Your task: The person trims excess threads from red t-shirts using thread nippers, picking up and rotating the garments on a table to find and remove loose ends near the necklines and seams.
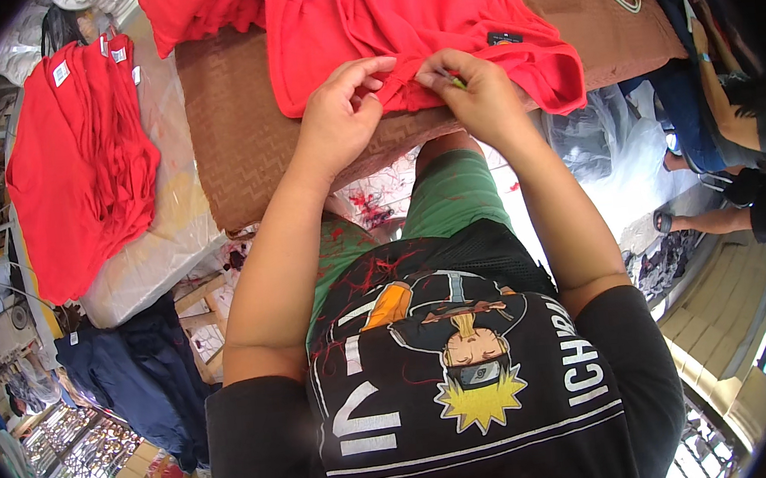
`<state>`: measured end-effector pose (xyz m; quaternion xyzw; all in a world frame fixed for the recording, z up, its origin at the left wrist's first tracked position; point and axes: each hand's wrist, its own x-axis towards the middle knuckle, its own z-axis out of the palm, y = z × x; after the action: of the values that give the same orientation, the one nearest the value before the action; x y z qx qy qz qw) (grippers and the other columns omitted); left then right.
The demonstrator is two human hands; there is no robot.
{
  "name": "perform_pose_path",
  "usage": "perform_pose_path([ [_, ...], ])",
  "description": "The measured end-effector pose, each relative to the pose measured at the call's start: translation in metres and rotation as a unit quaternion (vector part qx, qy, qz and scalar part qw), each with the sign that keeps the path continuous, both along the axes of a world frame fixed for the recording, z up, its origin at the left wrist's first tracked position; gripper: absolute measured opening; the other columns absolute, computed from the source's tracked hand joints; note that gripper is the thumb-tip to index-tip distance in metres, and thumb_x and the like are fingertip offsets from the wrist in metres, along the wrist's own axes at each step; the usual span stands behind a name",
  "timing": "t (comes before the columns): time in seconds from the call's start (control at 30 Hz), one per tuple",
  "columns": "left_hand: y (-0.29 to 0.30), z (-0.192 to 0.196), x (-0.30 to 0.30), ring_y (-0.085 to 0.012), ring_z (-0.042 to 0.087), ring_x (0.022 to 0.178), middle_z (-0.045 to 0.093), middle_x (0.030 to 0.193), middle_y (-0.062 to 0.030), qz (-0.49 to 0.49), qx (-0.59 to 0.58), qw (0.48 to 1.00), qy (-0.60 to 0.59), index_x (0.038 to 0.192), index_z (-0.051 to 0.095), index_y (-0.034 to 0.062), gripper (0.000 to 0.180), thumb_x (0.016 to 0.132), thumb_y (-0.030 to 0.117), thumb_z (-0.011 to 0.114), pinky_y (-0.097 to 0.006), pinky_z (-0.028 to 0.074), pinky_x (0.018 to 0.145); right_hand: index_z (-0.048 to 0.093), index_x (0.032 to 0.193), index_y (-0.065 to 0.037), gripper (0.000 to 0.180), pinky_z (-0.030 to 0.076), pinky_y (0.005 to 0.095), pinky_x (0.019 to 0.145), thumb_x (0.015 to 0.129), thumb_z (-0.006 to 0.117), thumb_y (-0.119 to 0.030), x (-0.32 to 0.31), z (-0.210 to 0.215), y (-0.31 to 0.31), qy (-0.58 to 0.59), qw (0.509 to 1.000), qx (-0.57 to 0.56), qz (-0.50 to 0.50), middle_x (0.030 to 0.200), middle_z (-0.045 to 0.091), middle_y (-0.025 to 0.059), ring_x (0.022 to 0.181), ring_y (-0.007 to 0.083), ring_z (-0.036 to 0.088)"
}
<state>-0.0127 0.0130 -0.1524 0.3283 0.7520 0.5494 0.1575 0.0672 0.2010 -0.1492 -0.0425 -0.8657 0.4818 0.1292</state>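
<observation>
Both hands, left hand (340,115) and right hand (478,94), pinch the red shirt (400,19) hem, fingertips hiding a small greenish tool.

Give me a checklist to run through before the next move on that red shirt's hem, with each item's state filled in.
1. Left hand pinching the hem of the red shirt: ok.
2. Right hand gripping the same hem, close beside the left: ok.
3. Small green-yellow tool in the right hand's fingers: present, but its kind cannot tell.
4. Shirt lying on the brown padded table: ok.
5. Loose thread or flaw at the hem: cannot tell, fingers cover it.
6. Stack of red shirts apart from the hands, on the left: ok.
</observation>
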Motion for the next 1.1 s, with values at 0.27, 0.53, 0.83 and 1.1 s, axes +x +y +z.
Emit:
perform_pose_path([
  [0.27, 0.022, -0.003, 0.015, -0.0294, 0.063, 0.091, 0.067, 0.092, -0.0101, 0.113, -0.054, 0.967, 0.222, 0.095, 0.071, 0.0086, 0.015, 0.082, 0.016, 0.067, -0.041, 0.050, 0.077, 0.064, 0.099, 0.001, 0.017, 0.046, 0.0246, 0.082, 0.097, 0.056, -0.014, -0.009, 0.030, -0.002, -0.014, 0.988, -0.134, 0.077, 0.089, 0.066, 0.0020, 0.087, 0.0077, 0.057],
  [0.53, -0.030, 0.016, -0.003, -0.0160, 0.061, 0.089, 0.068, 0.096, -0.0071, -0.078, 0.057, 0.995, 0.006, 0.084, 0.068, 0.0006, 0.024, 0.093, 0.020, 0.058, -0.028, 0.046, 0.084, 0.068, 0.103, -0.006, 0.021, 0.050, 0.0352, 0.081, 0.093, 0.058, -0.022, -0.019, 0.000, 0.022, -0.030, 0.998, 0.052, -0.022, 0.096, 0.070, 0.0126, 0.092, 0.0287, 0.067],
  [0.83, -0.076, 0.072, -0.001, -0.0092, 0.061, 0.085, 0.067, 0.095, -0.0065, 0.066, 0.002, 0.997, 0.029, 0.090, 0.068, -0.0017, 0.022, 0.096, 0.014, 0.055, -0.024, 0.047, 0.080, 0.069, 0.103, -0.004, 0.017, 0.047, 0.0293, 0.084, 0.092, 0.061, -0.015, 0.001, 0.032, 0.026, 0.011, 0.999, -0.008, -0.033, 0.100, 0.067, 0.0098, 0.094, 0.0184, 0.063],
  [1.1, -0.006, 0.031, 0.012, -0.0167, 0.064, 0.099, 0.066, 0.111, -0.0087, 0.033, -0.004, 0.997, 0.070, 0.109, 0.067, 0.0022, 0.023, 0.089, 0.002, 0.056, -0.029, 0.049, 0.088, 0.071, 0.093, -0.005, 0.031, 0.051, 0.0371, 0.070, 0.078, 0.075, -0.031, 0.018, 0.022, -0.016, -0.040, 0.994, 0.095, -0.020, 0.087, 0.068, 0.0138, 0.077, 0.0300, 0.066],
])
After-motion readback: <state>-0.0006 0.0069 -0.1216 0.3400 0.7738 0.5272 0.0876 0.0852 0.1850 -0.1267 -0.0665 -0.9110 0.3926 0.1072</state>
